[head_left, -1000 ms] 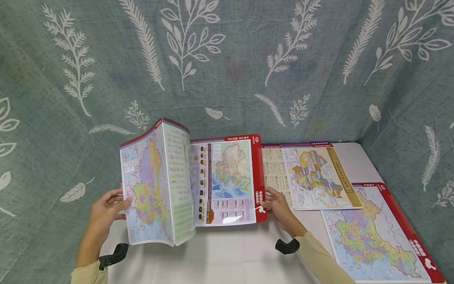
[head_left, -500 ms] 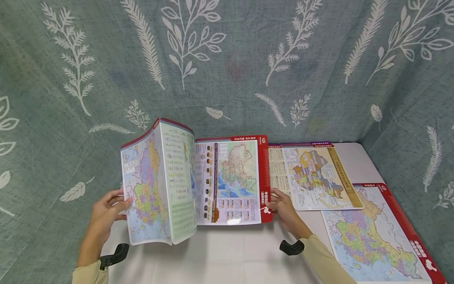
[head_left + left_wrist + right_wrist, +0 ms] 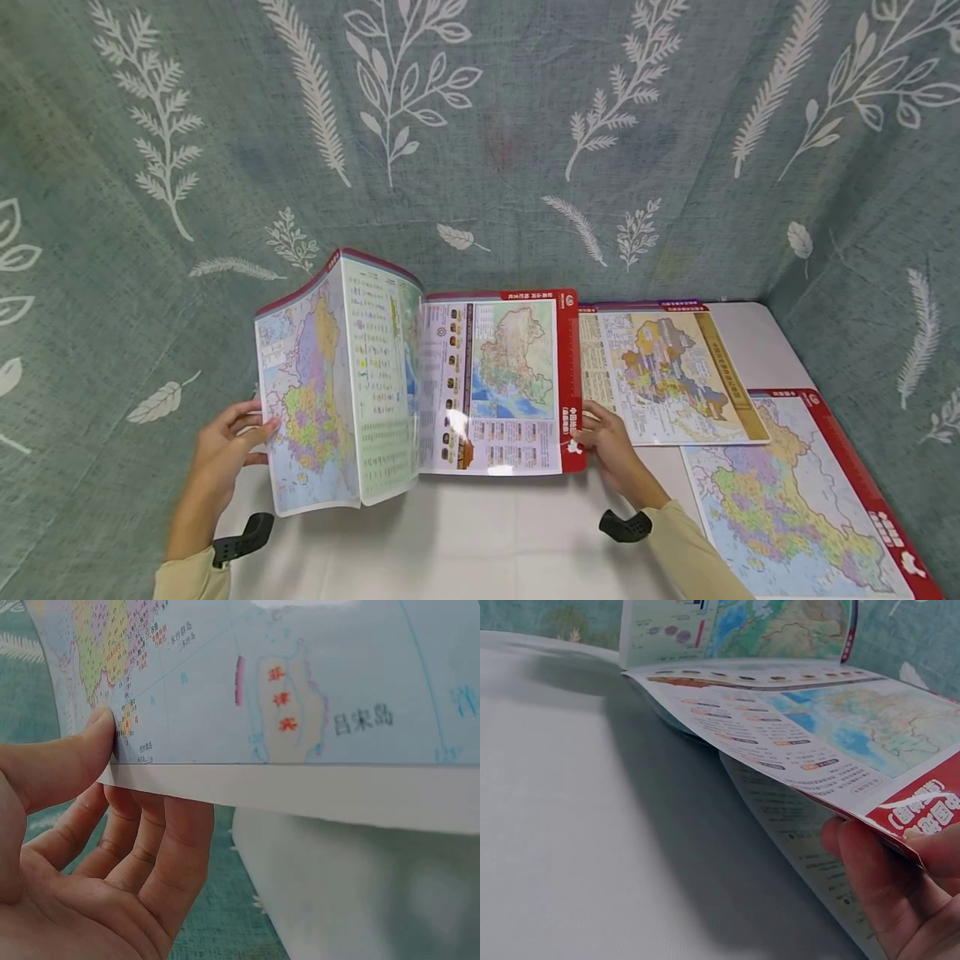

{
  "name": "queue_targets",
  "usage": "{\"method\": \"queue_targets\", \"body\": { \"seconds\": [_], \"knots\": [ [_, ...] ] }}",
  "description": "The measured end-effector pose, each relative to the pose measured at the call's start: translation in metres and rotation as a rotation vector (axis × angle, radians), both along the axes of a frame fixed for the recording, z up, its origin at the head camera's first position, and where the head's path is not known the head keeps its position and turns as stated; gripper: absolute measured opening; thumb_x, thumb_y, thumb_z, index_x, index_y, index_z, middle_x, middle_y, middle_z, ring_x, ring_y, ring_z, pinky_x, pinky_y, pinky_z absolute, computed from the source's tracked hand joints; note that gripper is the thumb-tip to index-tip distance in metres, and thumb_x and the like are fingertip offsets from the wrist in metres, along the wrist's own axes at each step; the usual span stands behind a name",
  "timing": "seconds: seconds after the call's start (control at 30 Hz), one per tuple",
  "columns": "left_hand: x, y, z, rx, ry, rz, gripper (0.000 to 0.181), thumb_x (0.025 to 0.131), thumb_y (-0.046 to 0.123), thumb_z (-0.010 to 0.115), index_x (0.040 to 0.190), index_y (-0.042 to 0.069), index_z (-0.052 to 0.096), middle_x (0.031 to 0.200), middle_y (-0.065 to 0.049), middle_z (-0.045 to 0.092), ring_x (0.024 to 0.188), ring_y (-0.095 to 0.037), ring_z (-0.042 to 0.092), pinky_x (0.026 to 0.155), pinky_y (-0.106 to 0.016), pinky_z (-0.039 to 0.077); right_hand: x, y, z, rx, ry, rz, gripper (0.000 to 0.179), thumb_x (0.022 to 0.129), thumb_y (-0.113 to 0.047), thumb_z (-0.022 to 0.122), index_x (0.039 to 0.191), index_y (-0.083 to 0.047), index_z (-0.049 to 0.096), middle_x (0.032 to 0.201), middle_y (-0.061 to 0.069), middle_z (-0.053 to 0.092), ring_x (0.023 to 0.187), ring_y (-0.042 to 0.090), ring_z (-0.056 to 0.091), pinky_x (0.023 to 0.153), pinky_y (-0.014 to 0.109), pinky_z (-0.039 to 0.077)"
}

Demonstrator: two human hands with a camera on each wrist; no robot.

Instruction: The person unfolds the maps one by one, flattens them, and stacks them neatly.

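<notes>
A large folded map sheet [image 3: 517, 375] with a red border spans the middle of the head view, partly unfolded. Its left panel [image 3: 311, 400] shows a coloured map and stands tilted up, with a crease beside a panel of text. My left hand [image 3: 228, 442] pinches that panel's left edge; in the left wrist view the thumb [image 3: 94, 746] lies on the printed face and the fingers are behind. At the red right edge, my right hand [image 3: 611, 446] pinches the sheet between thumb and fingers, lifting that corner off the surface in the right wrist view.
To the right lies a brown-edged map [image 3: 682, 375], partly over a red-edged map [image 3: 795, 492]. All rest on a white tabletop [image 3: 465, 542]. A grey-green leaf-patterned cloth [image 3: 480, 150] hangs behind and at both sides.
My right hand has moved to the right, drawing the red edge of the folded map with it, so the fold opens wider. The left hand has stayed nearly still.
</notes>
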State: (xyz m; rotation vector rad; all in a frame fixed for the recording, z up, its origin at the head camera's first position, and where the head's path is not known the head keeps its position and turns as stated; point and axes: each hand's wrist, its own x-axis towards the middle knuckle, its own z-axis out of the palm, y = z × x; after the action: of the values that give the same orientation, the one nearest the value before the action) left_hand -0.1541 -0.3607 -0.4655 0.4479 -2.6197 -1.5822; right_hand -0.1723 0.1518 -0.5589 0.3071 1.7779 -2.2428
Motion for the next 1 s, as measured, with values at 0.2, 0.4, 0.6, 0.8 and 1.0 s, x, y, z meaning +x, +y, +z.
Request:
{"method": "queue_targets", "body": {
  "seconds": [0.2,0.4,0.6,0.8,1.0],
  "knots": [
    [0.001,-0.003,-0.004,0.002,-0.022,0.022,0.058,0.086,0.035,0.069,0.127,0.002,0.046,0.096,0.007,0.055,0.074,-0.009,0.059,0.061,-0.031,0.055,0.003,0.003,-0.002,0.009,-0.018,-0.014,0.047,0.085,0.011,0.049,0.130,-0.001,0.046,0.113,0.016,0.064,0.085,0.022,0.065,0.068,0.034,0.055],
    [0.003,-0.005,-0.006,0.001,-0.033,0.034,0.059,0.086,0.036,0.068,0.127,0.001,0.045,0.096,0.008,0.055,0.075,-0.008,0.059,0.062,-0.031,0.055,0.005,0.009,-0.005,0.010,-0.028,-0.031,0.047,0.084,0.012,0.049,0.130,-0.001,0.046,0.111,0.014,0.065,0.085,0.023,0.065,0.068,0.036,0.055],
    [0.004,-0.006,-0.007,0.007,-0.036,0.048,0.057,0.086,0.036,0.069,0.126,0.002,0.046,0.095,0.010,0.055,0.075,-0.007,0.058,0.061,-0.030,0.055,0.007,0.021,-0.007,0.040,-0.049,-0.033,0.048,0.086,0.009,0.050,0.132,-0.003,0.045,0.114,0.012,0.065,0.088,0.023,0.064,0.071,0.036,0.055],
    [0.001,-0.004,-0.007,0.024,-0.026,0.047,0.056,0.085,0.034,0.070,0.125,0.002,0.047,0.094,0.011,0.055,0.073,-0.007,0.059,0.060,-0.030,0.055,0.007,0.037,-0.007,0.064,-0.054,-0.058,0.051,0.087,0.007,0.049,0.136,-0.005,0.043,0.116,0.010,0.064,0.089,0.022,0.064,0.073,0.035,0.055],
    [0.000,-0.001,-0.008,0.018,-0.030,0.045,0.057,0.086,0.034,0.069,0.126,0.002,0.046,0.095,0.009,0.055,0.073,-0.007,0.059,0.060,-0.030,0.055,0.006,0.052,-0.003,0.047,-0.048,-0.082,0.050,0.090,0.005,0.049,0.138,-0.004,0.038,0.115,0.005,0.063,0.092,0.019,0.063,0.079,0.035,0.054]
  ]
}}
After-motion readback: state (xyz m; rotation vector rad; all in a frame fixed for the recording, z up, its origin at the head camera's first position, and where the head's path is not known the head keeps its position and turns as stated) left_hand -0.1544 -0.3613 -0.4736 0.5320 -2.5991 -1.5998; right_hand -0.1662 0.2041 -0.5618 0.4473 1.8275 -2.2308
